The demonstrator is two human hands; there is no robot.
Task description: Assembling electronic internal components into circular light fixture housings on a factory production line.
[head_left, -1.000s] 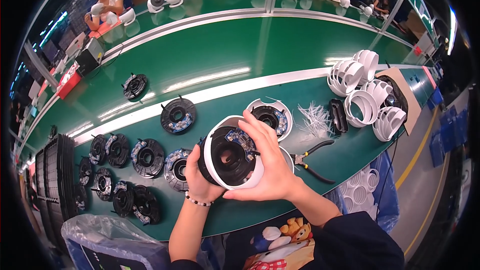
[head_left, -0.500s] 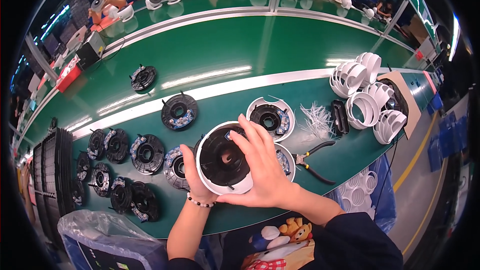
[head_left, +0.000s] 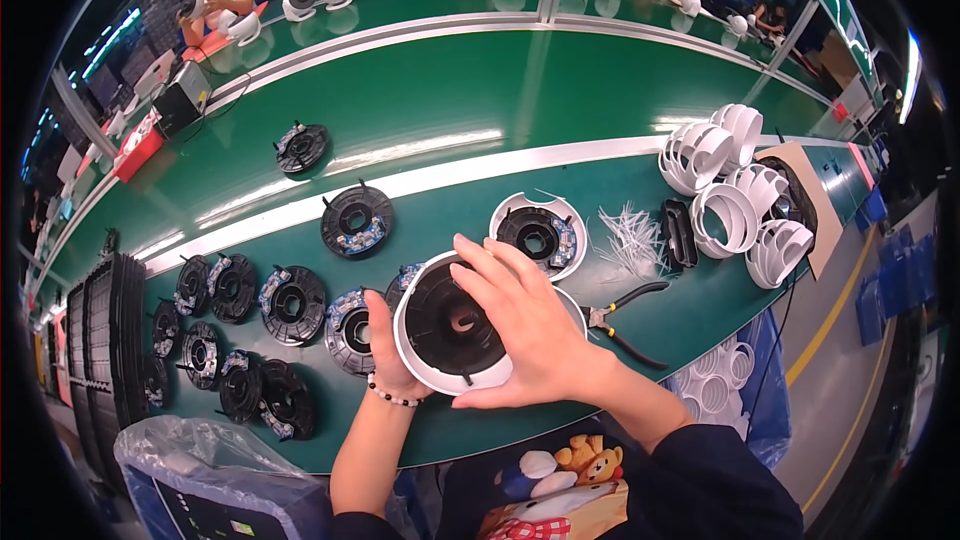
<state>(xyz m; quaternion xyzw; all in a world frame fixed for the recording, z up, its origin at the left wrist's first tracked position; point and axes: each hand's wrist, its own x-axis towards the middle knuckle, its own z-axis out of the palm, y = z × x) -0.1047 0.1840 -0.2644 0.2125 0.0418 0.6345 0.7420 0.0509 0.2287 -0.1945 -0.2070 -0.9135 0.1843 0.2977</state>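
Observation:
Both my hands hold a white ring-shaped housing point(head_left: 416, 365) above the table, with a round black part point(head_left: 447, 325) set inside it. My left hand point(head_left: 393, 358) grips its left side, the thumb pointing up and the other fingers hidden beneath. Across the right side lies my right hand point(head_left: 540, 325), its fingers curved over the rim and its thumb along the near edge. Just beyond stands another white housing point(head_left: 574, 230) with a black disc and blue circuit board in it. A further white housing is mostly covered by my right hand.
Several black discs with circuit boards point(head_left: 292, 305) lie at the left. Cutting pliers point(head_left: 628, 325), white cable ties point(head_left: 630, 240) and stacked white rings point(head_left: 725, 220) are at the right. One black disc point(head_left: 302, 148) rides the green belt point(head_left: 420, 90). Co-workers sit beyond.
The black disc on the belt has shifted right, while white housings on the far line have moved slightly left. My hands and the held housing have shifted slightly, with my right fingers farther left over the rim.

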